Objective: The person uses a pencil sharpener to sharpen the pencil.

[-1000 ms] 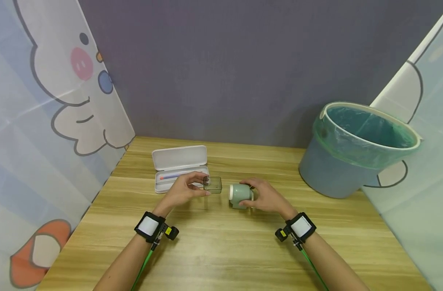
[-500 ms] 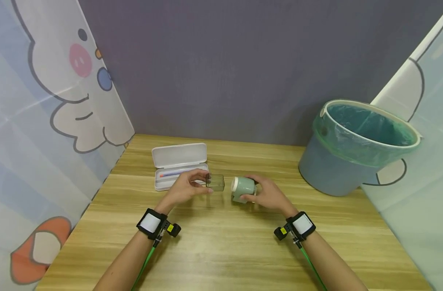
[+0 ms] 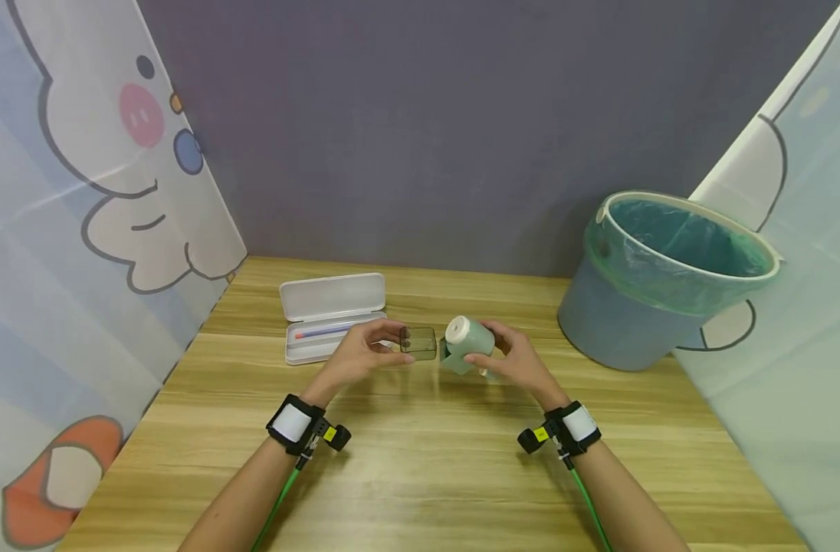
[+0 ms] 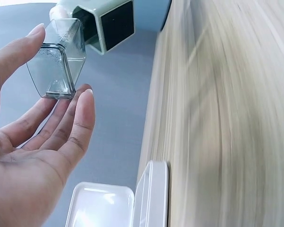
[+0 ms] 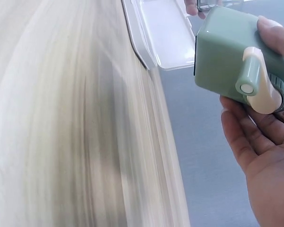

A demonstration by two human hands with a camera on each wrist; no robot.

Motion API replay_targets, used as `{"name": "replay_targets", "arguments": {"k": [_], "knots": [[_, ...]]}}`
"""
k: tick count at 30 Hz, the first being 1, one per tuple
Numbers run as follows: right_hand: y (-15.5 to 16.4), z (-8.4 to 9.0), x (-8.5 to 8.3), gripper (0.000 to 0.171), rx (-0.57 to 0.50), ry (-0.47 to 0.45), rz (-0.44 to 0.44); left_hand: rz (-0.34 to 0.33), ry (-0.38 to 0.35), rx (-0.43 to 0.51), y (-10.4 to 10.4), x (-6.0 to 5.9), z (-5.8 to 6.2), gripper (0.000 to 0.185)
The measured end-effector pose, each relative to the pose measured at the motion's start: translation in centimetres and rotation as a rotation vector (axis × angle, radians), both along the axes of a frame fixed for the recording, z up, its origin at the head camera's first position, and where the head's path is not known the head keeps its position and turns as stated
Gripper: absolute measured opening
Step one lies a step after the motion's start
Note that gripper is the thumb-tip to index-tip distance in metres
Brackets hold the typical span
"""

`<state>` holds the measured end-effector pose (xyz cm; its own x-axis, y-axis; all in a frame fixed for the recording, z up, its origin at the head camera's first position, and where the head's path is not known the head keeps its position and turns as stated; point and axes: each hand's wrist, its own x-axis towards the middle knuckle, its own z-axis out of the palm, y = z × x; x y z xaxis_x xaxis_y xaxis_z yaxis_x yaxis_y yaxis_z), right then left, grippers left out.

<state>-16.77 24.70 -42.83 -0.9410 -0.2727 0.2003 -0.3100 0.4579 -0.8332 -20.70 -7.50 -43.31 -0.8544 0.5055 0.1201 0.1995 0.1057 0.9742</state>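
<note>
My left hand [image 3: 365,354] pinches a small clear smoky plastic drawer [image 3: 418,343] between thumb and fingers, lifted above the wooden table [image 3: 420,460]. In the left wrist view the clear drawer [image 4: 59,59] sits at my fingertips, just before a dark square opening in the green sharpener [image 4: 106,21]. My right hand [image 3: 513,360] grips the pale green pencil sharpener [image 3: 467,343], tilted with its white round end up and to the left. The right wrist view shows the sharpener [image 5: 236,56] with its cream crank handle [image 5: 255,80] toward the palm.
An open white pencil case [image 3: 333,318] with a pencil inside lies behind my left hand. A blue bin [image 3: 657,284] lined with a green bag stands at the right rear. Printed curtains hang on both sides, a grey wall behind.
Both hands rose and drew together. The sharpener was lifted off the table and tilted, and the clear drawer moved right until it nearly meets the sharpener.
</note>
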Motion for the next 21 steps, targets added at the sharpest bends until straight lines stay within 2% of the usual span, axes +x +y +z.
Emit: {"name": "replay_targets", "arguments": {"k": [6,21], "knots": [[-0.2,-0.2,0.2,0.058,-0.02,0.035,0.064,-0.008,0.003,-0.002,1.0,0.2,0.1,0.056],[-0.2,0.9,0.3,0.062,0.003,-0.03,0.035,-0.068,0.051,-0.072,1.3,-0.2,0.8,0.055]]}}
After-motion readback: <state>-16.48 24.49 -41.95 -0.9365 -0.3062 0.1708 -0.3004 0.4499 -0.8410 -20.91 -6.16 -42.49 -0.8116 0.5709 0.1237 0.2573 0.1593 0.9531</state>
